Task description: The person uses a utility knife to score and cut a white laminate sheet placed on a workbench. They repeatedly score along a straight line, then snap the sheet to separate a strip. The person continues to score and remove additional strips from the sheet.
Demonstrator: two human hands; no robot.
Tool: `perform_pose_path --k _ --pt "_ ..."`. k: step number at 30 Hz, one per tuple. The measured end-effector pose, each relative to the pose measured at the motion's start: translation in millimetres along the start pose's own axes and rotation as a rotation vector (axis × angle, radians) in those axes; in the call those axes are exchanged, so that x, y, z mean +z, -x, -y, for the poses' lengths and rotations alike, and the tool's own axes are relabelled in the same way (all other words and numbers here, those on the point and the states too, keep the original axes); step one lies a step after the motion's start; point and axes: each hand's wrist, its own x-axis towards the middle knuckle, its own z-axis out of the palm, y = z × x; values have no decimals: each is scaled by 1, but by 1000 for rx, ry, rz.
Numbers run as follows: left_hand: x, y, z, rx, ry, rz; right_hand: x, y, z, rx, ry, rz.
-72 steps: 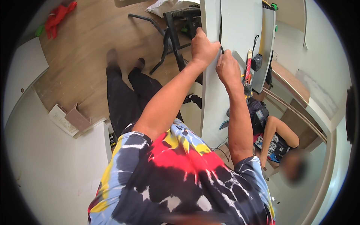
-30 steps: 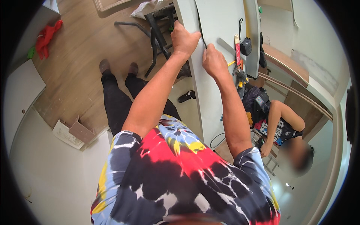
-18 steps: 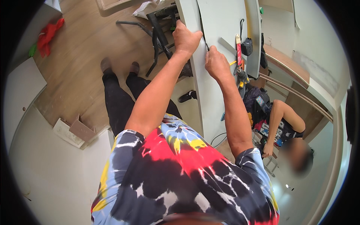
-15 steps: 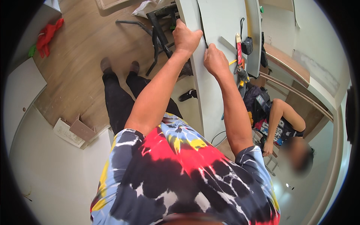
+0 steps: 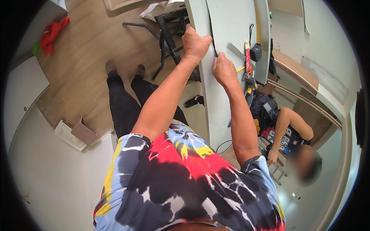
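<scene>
A long white panel (image 5: 233,23) lies in front of me. A thin dark strip (image 5: 211,25) runs along its face near the left edge. My left hand (image 5: 195,42) is closed over that edge, its fingers curled round the far side and its thumb on the top. Nearer to me, my right hand (image 5: 224,70) is closed in a pinch at the near end of the dark strip, resting against the panel. What lies between its fingertips is mostly hidden, but the strip runs into them.
On the panel's right lie a red-handled tool (image 5: 247,52), a black tape measure (image 5: 255,52) and a power drill (image 5: 251,82). A person (image 5: 291,131) crouches at the right. A black metal stand (image 5: 163,38) is beyond the left edge. A red cloth (image 5: 52,36) lies far left.
My right hand has slid slightly nearer to me along the panel, still at the strip. My left hand keeps its hold on the edge. The whole view has shifted a little.
</scene>
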Motion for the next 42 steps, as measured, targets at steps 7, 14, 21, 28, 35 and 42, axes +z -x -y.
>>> perform_pose_path --k 7,14,21,28,35,42 --pt "0 -1 1 11 9 3 -7 8 1 56 21 75" --pt "-2 3 1 36 -6 0 0 7 -7 0 -2 49" --pt "-4 -3 0 -14 7 60 4 16 -7 45 12 41" --pt "-4 -1 1 -35 21 49 4 10 -8 11 -6 55" --pt "-9 3 -4 19 -10 19 7 19 -9 6 17 21" --pt "-11 3 -1 27 -4 11 6 23 -4 23 19 38"
